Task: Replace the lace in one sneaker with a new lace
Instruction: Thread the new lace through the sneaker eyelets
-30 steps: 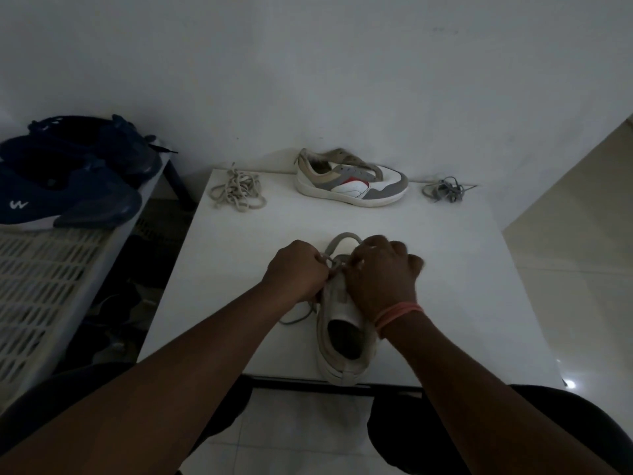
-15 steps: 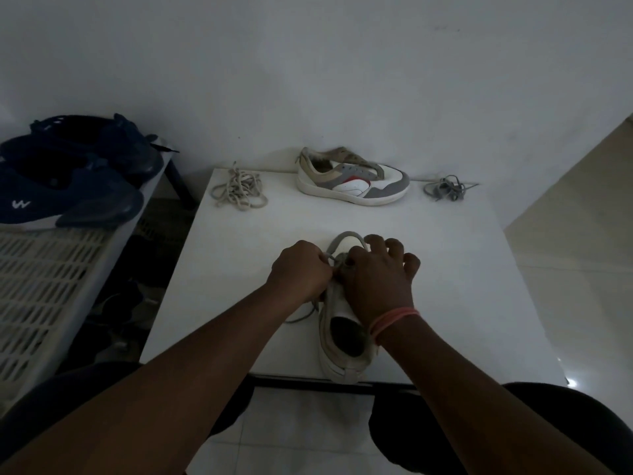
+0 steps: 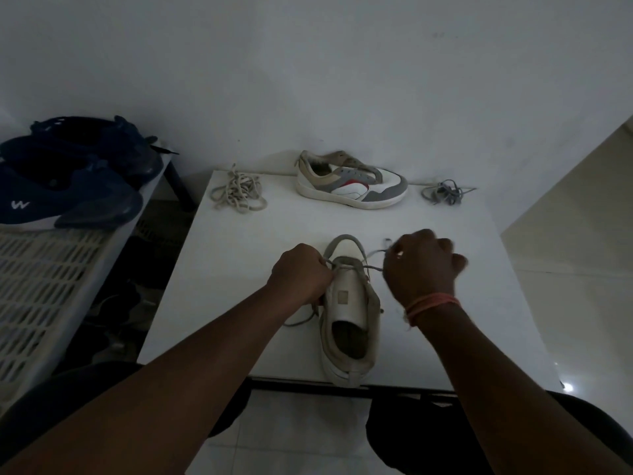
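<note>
Head view, seated at the white table (image 3: 239, 255). The sneaker (image 3: 349, 313) I am working on is lying at the near edge of the table, heel toward me and toe pointing away. My left hand (image 3: 301, 275) is curling into a fist at the sneaker's left side, gripping the grey lace (image 3: 371, 268) where it is crossing the lowest eyelets near the toe. My right hand (image 3: 419, 265) is pinching the same lace to the right of the sneaker, raised just off it, with the strand running taut between the two hands. A second sneaker (image 3: 352, 181) is lying on its side at the far edge, between a beige lace bundle (image 3: 238, 192) and a grey lace bundle (image 3: 443, 192). Blue shoes (image 3: 68, 176) are resting on a rack at left.
</note>
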`<state>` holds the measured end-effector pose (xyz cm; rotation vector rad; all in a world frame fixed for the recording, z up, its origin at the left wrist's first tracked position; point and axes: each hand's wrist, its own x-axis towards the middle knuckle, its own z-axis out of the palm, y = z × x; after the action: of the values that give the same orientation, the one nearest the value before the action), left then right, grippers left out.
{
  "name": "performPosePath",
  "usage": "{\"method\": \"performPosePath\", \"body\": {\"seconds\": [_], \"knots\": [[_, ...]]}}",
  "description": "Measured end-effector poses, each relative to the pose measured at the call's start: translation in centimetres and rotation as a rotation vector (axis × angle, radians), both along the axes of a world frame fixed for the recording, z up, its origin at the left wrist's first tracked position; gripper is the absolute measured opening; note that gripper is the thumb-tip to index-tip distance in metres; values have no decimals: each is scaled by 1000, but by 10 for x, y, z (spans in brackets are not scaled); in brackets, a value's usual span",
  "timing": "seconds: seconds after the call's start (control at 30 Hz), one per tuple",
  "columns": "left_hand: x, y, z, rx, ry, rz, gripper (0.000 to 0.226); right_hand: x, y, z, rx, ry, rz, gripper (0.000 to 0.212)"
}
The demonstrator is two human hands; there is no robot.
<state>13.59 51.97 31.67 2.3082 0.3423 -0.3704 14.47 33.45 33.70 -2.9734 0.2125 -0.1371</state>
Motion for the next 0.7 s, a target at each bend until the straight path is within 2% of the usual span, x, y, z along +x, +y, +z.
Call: {"method": "performPosePath", "body": {"seconds": [0.07,0.13,0.27,0.37,0.53,0.7], "knots": [[1,-1,0,7,-4,-13,15,-6,14,-10,124,46,200,25],[2,-2,0,24,-8,-27,15,-11,30,-19,127,77,337,26],[0,-2,-1,36,-8,-25,15,-13,43,-29,-30,19,361,20],[-1,-1,-1,27,-11,-16,16,-10,42,-29,40,32,364,18],[-2,-3,3,19,-10,-6,16,-14,39,-16,294,97,225,23],[-2,-3,2,-53,14,9,22,2,5,3,507,-22,-131,18]]}}
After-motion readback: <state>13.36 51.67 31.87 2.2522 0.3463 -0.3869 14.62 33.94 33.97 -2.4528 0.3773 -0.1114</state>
